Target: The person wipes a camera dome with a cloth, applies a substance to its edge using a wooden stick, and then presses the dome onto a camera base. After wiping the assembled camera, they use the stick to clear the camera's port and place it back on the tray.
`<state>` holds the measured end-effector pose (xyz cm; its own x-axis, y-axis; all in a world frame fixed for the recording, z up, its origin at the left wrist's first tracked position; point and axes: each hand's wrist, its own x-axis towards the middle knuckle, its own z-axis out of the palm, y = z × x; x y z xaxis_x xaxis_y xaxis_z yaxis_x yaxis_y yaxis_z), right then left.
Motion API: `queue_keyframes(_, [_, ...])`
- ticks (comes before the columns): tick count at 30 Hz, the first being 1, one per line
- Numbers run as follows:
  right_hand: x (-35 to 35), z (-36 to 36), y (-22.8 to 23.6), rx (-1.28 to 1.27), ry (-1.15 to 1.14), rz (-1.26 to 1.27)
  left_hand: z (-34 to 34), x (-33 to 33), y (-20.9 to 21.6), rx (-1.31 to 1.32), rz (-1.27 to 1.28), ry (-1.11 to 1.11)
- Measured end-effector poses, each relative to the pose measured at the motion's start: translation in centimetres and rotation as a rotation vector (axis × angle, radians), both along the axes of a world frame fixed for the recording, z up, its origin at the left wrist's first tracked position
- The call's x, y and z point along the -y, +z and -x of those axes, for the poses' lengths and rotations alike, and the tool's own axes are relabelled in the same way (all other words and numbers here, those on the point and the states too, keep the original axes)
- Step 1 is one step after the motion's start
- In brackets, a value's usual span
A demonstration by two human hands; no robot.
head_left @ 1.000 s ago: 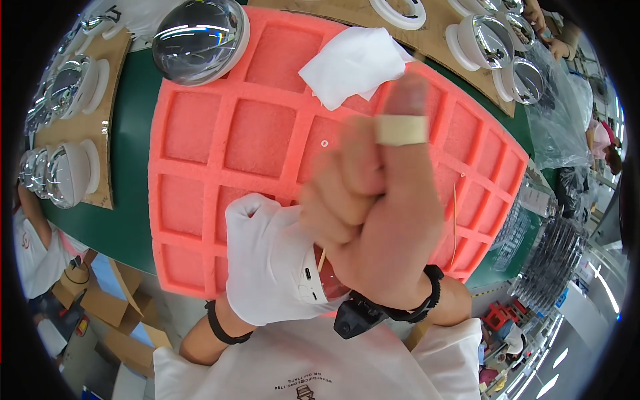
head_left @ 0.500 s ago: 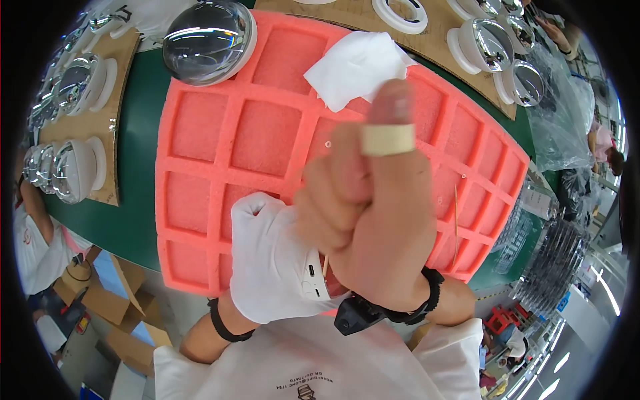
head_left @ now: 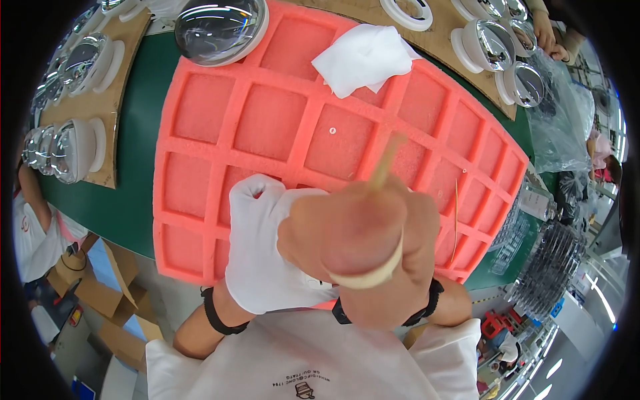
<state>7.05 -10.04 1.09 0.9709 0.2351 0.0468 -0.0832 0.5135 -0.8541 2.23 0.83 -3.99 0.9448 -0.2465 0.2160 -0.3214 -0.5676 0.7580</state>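
Observation:
My left hand (head_left: 257,243), in a white glove, is closed around a white part with small slots, now mostly hidden behind my right hand. Bare and blurred, my right hand (head_left: 383,247) is closed on a thin wooden stick (head_left: 387,160), which points up and away from me. A cream band (head_left: 367,275) circles its thumb. Both hands are over the near half of a pink foam tray (head_left: 190,146) with square pockets. Past them, a tiny white ring (head_left: 333,131) lies in one pocket. A second stick (head_left: 457,220) rests on the tray at the right.
A white cloth (head_left: 363,60) and a large mirror-like dome (head_left: 220,30) sit on the tray's far side. More domes stand on cardboard at left (head_left: 73,150) and far right (head_left: 493,43). A clear bottle (head_left: 537,202) is right of the tray. Another person's hands (head_left: 550,40) are far right.
My right hand has turned and come nearer to my left, with its stick now pointing up. The slotted face of the white part has become covered. The view has shifted slightly.

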Motion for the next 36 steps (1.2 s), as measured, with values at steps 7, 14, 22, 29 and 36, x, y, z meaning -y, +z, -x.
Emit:
queue_keyframes(7, [0.7,-1.4,0.0,-0.183,-0.197,-0.09,-0.3,-0.2,0.5,-0.078,-0.033,-0.024])
queue_keyframes(14, [1.3,-1.0,0.8,-0.288,0.056,-0.079,0.0,-0.4,0.4,-0.082,-0.019,-0.018])
queue_keyframes(22, [1.4,-0.7,0.1,-0.272,-0.163,-0.372,-0.1,-0.3,0.0,-0.02,-0.021,-0.024])
queue_keyframes(29, [1.5,-0.4,-0.4,0.001,-0.077,-0.094,0.0,-0.4,0.3,-0.052,0.016,0.017])
queue_keyframes(36, [1.9,0.9,-1.2,0.324,0.041,0.222,0.5,-0.7,-0.7,-0.135,-0.03,-0.093])
